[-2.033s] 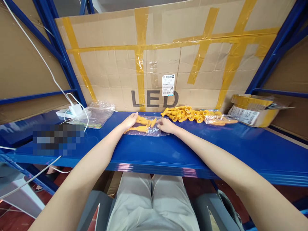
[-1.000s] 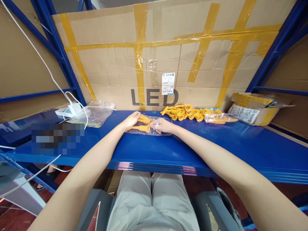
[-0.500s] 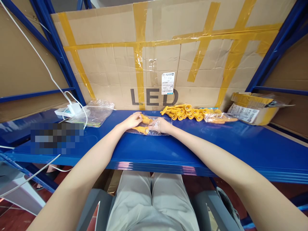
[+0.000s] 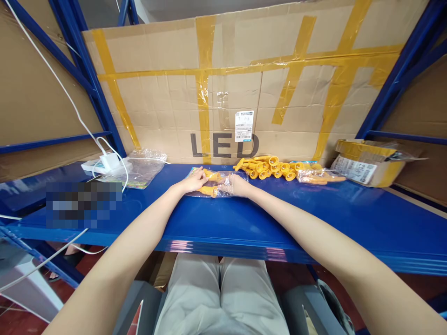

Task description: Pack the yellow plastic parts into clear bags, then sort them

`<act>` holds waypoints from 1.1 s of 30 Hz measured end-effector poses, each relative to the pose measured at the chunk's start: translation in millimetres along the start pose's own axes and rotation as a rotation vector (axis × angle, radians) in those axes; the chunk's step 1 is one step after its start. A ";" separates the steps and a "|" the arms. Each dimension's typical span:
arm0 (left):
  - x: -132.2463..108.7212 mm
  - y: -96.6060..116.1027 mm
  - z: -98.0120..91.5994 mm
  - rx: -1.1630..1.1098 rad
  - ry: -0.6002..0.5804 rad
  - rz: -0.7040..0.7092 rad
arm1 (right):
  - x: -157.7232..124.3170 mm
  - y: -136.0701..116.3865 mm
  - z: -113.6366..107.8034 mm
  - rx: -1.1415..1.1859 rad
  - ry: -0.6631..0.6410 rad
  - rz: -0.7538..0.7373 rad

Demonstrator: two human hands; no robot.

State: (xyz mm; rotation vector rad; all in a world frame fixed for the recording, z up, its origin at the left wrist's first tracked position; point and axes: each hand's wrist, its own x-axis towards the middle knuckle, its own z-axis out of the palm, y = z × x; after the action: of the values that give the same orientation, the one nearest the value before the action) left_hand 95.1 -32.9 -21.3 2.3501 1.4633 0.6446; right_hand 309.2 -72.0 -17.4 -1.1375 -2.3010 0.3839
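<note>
My left grip (image 4: 191,181) has come further over the clear bag (image 4: 222,193) and flattened out, where half a second ago its fingers were curled over the back piece; less of the yellow shows at that end now. My right grip (image 4: 239,186) has moved in from the bag's edge over the last couple of seconds, and shiny film lies across its fingertips, so I judge they are inside the open end rather than behind it. For the work in hand, I take that to mean the contents are being steadied from both sides. The left is open, fingers stretched and slightly apart on top; whether the right is closed on anything I cannot tell, since film and glare hide the tips. The bag lies flat on the blue shelf (image 4: 265,223) between my arms, wrinkled and see-through. In it are two yellow pieces: the front piece (image 4: 207,191) and the back piece (image 4: 212,176), slightly apart, their wide ends toward my right, their narrow ends under my left fingers. A loose pile of like yellow pieces (image 4: 265,167) sits beyond my right grip, with filled packets (image 4: 317,177) just beside it.
</note>
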 end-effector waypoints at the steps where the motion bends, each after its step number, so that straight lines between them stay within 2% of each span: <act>1: 1.4 -1.9 0.3 0.003 0.003 -0.010 | 0.1 0.1 -1.6 -0.020 -0.006 0.025; 5: 5.2 -10.8 -2.9 0.035 0.011 -0.076 | -0.7 0.3 -12.6 -0.143 0.030 0.176; 11: 8.3 -38.8 -14.8 0.109 0.066 -0.133 | -9.2 16.1 -41.3 -0.466 0.255 0.314; 13: 9.5 -48.2 -18.1 0.119 0.086 -0.142 | -12.3 22.9 -46.3 -0.586 0.241 0.331; 16: 10.5 -56.4 -21.0 0.112 0.108 -0.148 | -13.7 25.2 -45.4 -0.701 0.143 0.351; 21: 8.5 -53.4 -23.8 0.100 0.110 -0.158 | -8.8 13.9 -35.4 -0.805 0.052 0.399; 25: 5.5 -46.2 -26.6 0.116 0.086 -0.181 | -7.6 13.8 -32.6 -0.818 0.007 0.526; 29: 4.0 -42.9 -27.0 0.130 0.088 -0.187 | -9.6 19.8 -36.5 -0.737 0.046 0.531; 33: 4.1 -42.6 -25.8 0.101 0.113 -0.185 | -9.2 21.4 -42.6 -0.545 0.136 0.569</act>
State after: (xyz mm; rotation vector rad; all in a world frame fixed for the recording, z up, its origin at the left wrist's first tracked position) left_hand 50.7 -10.2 -18.4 2.2469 1.7773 0.6783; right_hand 352.3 -65.8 4.0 -2.0250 -1.9768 -0.1385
